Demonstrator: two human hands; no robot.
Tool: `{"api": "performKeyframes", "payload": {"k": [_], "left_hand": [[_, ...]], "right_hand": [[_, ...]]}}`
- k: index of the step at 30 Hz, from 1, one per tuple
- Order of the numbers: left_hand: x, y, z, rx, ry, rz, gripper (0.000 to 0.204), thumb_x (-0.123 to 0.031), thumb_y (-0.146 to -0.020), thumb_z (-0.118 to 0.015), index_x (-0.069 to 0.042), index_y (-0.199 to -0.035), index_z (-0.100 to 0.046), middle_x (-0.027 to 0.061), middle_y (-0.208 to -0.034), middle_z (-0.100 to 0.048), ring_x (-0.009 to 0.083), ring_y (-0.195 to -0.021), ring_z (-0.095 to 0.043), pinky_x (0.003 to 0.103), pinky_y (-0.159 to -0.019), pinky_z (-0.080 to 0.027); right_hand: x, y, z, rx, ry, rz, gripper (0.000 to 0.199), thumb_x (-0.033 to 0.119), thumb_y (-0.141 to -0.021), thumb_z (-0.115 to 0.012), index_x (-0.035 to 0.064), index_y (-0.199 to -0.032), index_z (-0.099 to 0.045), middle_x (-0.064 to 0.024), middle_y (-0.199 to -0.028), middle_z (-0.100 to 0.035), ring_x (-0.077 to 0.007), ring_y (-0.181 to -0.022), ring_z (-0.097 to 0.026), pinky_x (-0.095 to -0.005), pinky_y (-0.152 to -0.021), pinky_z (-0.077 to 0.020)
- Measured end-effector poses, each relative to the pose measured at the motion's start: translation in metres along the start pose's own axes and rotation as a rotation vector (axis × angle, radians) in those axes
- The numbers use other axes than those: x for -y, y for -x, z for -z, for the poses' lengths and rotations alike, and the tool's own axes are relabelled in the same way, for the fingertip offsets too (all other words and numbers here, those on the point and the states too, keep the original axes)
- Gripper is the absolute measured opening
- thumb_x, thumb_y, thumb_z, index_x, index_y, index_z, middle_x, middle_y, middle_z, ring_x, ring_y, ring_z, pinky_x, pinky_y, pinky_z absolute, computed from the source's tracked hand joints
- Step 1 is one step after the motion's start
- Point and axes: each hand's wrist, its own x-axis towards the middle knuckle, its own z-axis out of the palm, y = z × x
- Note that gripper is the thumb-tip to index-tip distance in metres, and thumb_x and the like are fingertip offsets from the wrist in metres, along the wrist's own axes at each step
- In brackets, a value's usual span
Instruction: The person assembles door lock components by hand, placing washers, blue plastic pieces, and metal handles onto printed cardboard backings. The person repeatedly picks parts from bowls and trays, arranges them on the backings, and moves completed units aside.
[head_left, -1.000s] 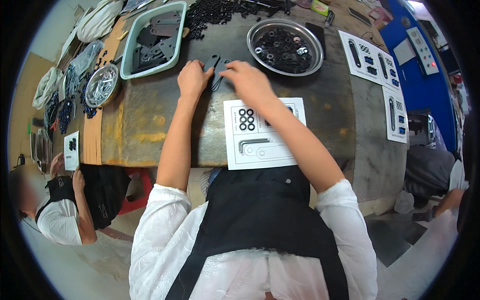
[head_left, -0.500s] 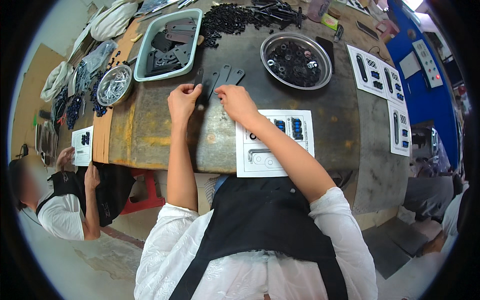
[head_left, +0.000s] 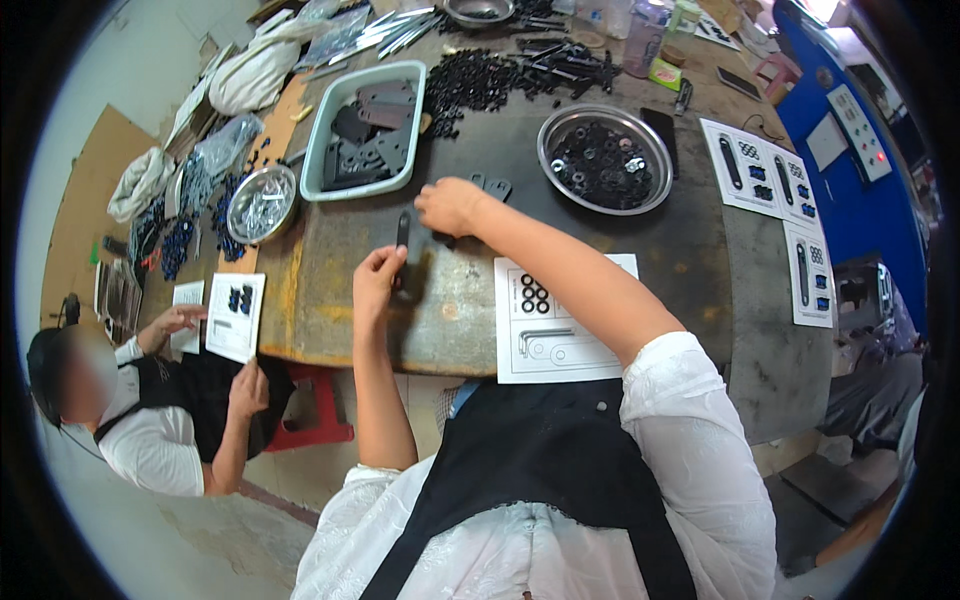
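Observation:
A dark flat metal plate with rounded ends [head_left: 403,230] stands out from my left hand [head_left: 376,278], pinched between thumb and fingers over the bench. To the right and a little farther away, my right hand [head_left: 455,207] hovers low with curled fingers. Something dark shows just under it, but my fingers hide what it is. Past this hand lie loose dark metal plates with holes [head_left: 495,188], partly covered by it. Below my right forearm, a printed sheet with part drawings [head_left: 520,345] lies at the bench's near edge, partly hidden.
A pale blue tub [head_left: 312,160] of dark plates stands at the back left. Near it is a metal bowl [head_left: 263,238] of silver parts. A steel bowl [head_left: 545,150] holds black washers. Black small parts [head_left: 470,85] are heaped behind. Someone sits at left holding a sheet [head_left: 236,318].
My left hand has drawn nearer to me with the plate, away from the loose plates. My right hand's fingers have curled lower over the plates. The whole view has shifted slightly.

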Motion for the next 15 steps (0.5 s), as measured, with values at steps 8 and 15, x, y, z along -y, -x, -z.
{"api": "performKeyframes", "payload": {"k": [8,15], "left_hand": [[0.005,0.007,0.011,-0.081,0.192,-0.024,0.021,-0.012,-0.095,-0.071,-0.005,-0.112,-0.064,-0.0034,-0.078,-0.059,0.0055,-0.065,-0.054,0.02,-0.058,-0.042],[-0.007,0.031,-0.046,-0.189,-0.753,-0.132,0.043,-0.036,-0.088,-0.079,-0.003,-0.11,-0.063,0.0082,-0.089,-0.065,0.0251,-0.08,-0.065,0.039,-0.073,-0.052]], "right_hand": [[0.014,0.094,0.079,-0.576,-0.752,-0.368,0.01,0.007,-0.085,-0.073,0.0075,-0.094,-0.069,-0.0057,-0.102,-0.073,-0.0269,-0.091,-0.072,-0.0373,-0.081,-0.0589],[0.127,0.28,0.08,-0.683,-1.26,-0.538,0.02,-0.018,-0.074,-0.064,-0.001,-0.085,-0.067,-0.0107,-0.099,-0.076,-0.0261,-0.103,-0.075,-0.0327,-0.088,-0.0597]]}}
